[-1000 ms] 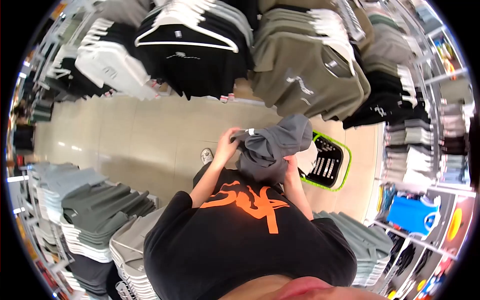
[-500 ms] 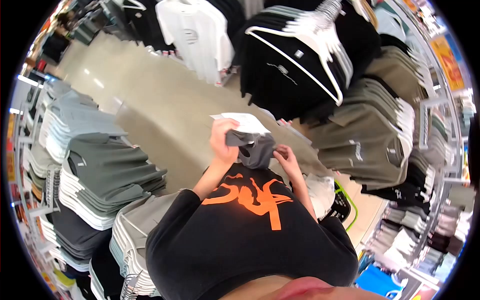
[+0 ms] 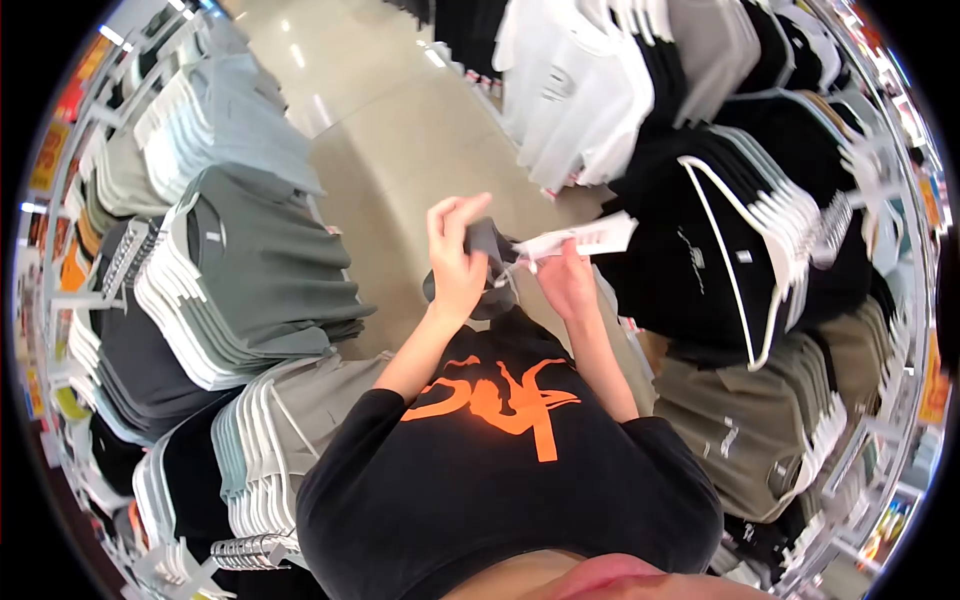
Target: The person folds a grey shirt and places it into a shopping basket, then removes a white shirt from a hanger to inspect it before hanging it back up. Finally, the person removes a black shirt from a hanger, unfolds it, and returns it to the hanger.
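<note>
In front of my chest, my left hand [image 3: 458,262] grips a small dark grey cloth item [image 3: 483,240], its index finger stretched out above it. The cloth is bunched, so its exact kind does not show. A white paper tag [image 3: 588,237] with print on it hangs from the item by a thin tie. My right hand [image 3: 568,282] pinches this tag between thumb and fingers, just right of the cloth. Part of the grey item is hidden behind my left hand.
Dark green T-shirts [image 3: 265,270] on white hangers line the left rack. Right of me hang black shirts [image 3: 690,250], olive shirts [image 3: 735,430] and a white shirt [image 3: 575,85]. A pale floor aisle [image 3: 390,130] runs ahead between the racks.
My right hand has gone from the grey cloth's right edge to the tag. The tag now points right instead of lying above the cloth. The view has turned left.
</note>
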The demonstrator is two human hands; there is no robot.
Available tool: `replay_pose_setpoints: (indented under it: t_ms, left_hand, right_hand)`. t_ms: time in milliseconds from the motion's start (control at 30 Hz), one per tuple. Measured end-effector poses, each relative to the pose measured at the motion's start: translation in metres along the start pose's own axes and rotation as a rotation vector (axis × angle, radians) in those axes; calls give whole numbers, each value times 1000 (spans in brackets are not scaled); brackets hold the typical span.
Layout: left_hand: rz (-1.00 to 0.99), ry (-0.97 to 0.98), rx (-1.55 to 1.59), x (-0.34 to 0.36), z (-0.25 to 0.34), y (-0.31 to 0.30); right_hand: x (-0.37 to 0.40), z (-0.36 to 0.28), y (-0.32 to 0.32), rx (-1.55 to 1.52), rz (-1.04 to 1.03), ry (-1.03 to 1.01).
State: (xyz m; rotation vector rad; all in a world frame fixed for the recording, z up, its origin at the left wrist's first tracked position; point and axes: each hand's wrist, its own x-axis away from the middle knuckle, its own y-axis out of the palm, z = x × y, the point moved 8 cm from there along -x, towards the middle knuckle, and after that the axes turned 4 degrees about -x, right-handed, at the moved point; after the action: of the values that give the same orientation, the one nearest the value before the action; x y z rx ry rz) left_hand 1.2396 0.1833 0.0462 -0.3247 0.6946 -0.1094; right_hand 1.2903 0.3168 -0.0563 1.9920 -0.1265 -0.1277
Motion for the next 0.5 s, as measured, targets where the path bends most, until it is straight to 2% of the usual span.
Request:
replay_pose_setpoints:
  t_ms: [33, 133, 200, 267, 300, 400, 500]
  left_hand:
    - [-5, -65, -24, -11, -18, -5]
    - [-67, -204, -114, -38, -53, -11]
    - [-113, -252, -181, -55, -72, -8]
    - [-41, -206, -259, -80, -83, -14]
    - [-17, -196, -279, -94, -89, -17]
    - [-29, -239, -294, -143, -105, -25]
    - [-69, -120, -392, -195, -112, -23]
  right_hand:
    - [-14, 6, -3, -29, -63, -23]
    - [-45, 22, 16, 177, -304, -197]
    - [-72, 32, 22, 435, -327, -287]
    - [-96, 43, 30, 623, -370, -380]
    - [-109, 51, 27, 607, -324, -365]
    - [-157, 70, 54, 896, -539, -334]
    - [-232, 76, 60, 1062, -452, -546]
